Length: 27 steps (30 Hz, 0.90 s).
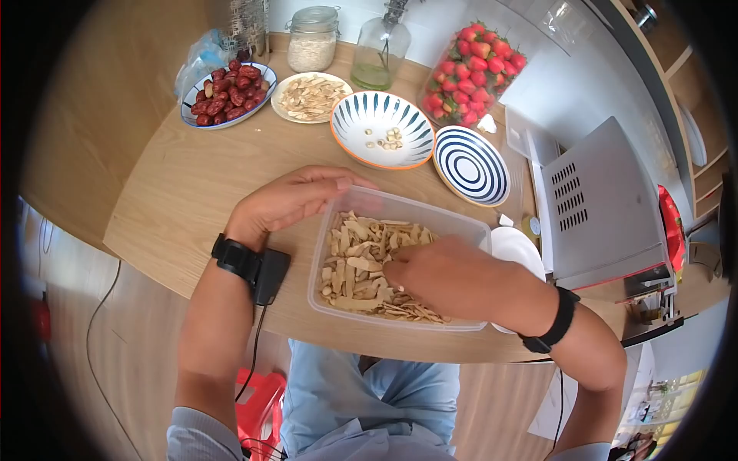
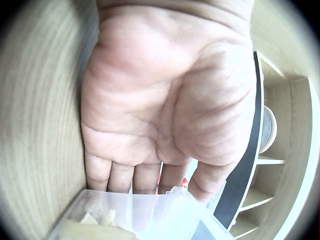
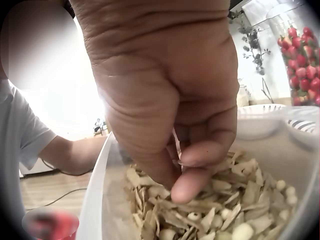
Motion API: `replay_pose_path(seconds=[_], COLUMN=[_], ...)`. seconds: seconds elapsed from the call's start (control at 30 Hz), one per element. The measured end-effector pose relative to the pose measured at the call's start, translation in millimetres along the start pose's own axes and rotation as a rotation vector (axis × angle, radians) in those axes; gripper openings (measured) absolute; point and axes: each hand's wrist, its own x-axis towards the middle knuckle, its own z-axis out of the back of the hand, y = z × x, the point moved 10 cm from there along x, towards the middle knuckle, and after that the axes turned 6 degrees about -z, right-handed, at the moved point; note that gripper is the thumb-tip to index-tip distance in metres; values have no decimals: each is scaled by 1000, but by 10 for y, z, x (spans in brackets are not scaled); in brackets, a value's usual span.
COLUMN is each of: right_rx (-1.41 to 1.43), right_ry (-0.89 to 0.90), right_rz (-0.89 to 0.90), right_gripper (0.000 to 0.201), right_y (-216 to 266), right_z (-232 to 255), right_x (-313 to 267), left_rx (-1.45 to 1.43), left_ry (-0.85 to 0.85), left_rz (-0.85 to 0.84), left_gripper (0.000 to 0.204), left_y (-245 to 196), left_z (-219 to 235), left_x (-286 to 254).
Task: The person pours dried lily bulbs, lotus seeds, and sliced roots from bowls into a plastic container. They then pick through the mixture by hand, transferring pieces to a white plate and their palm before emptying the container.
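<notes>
A clear plastic box (image 1: 319, 288) of dried, pale tan slices (image 1: 355, 261) stands near the table's front edge. Several small round cream-coloured seeds (image 3: 243, 232) lie among the slices in the right wrist view. My left hand (image 1: 288, 201) is at the box's far left corner, its fingers (image 2: 146, 175) extended along the outside of the wall. Inside the box, my right hand (image 1: 442, 273) reaches down to the slices. Its fingers (image 3: 200, 153) bend toward the thumb; I cannot tell whether anything is between them. Beyond the box, a striped bowl (image 1: 352, 146) holds several similar seeds.
At the back stand a plate of red dates (image 1: 231, 96), a plate of thin slices (image 1: 311, 98), a lidded jar (image 1: 313, 42), a glass vase (image 1: 377, 58) and a container of strawberries (image 1: 473, 77). A ringed plate (image 1: 470, 165), a white dish (image 1: 516, 250) and a grey case (image 1: 607, 207) are on the right.
</notes>
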Motion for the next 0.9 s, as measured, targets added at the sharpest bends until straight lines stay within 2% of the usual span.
replay_pose_path(seconds=[0.1, 0.2, 0.23, 0.33, 0.43, 0.5, 0.57, 0.67, 0.77, 0.87, 0.9], right_rx=[84, 296, 316, 350, 311, 209, 71, 172, 267, 155, 79], right_ry=[18, -112, -99, -242, -452, -569, -673, -635, -242, 27, 51], right_rz=[-58, -24, -108, -198, -348, -276, -204, -285, -152, -22, -12], right_gripper=[17, 16, 16, 15, 15, 15, 15, 11, 8, 9, 9], right_y=[-83, -239, -310, -563, -891, -1092, -1029, -910, -389, -69, -20], right_z=[245, 488, 563, 870, 1159, 1167, 1185, 1141, 835, 275, 156], right_x=[-21, -2, 3, 73, 225, 363, 399, 292, 158, 86, 66], left_rx=[-9, -4, 0, 17, 16, -15, -19, -13, -36, -18, -24], left_ry=[3, -3, -8, -9, 4, 17, 17, -1, 11, 29, 28], left_rz=[-15, -20, -19, -31, -14, -18, -30, -45, -39, -45, -42], left_gripper=[46, 45, 45, 46, 47, 47, 47, 46, 47, 49, 47], left_y=[44, 85, 86, 51, 32, 45, 53, 69, 68, 47, 44], left_z=[36, 72, 78, 60, 9, 6, 19, 68, 38, 7, 9], left_x=[9, 14, 13, 16, 22, 32, 38, 20, 22, 32, 36])
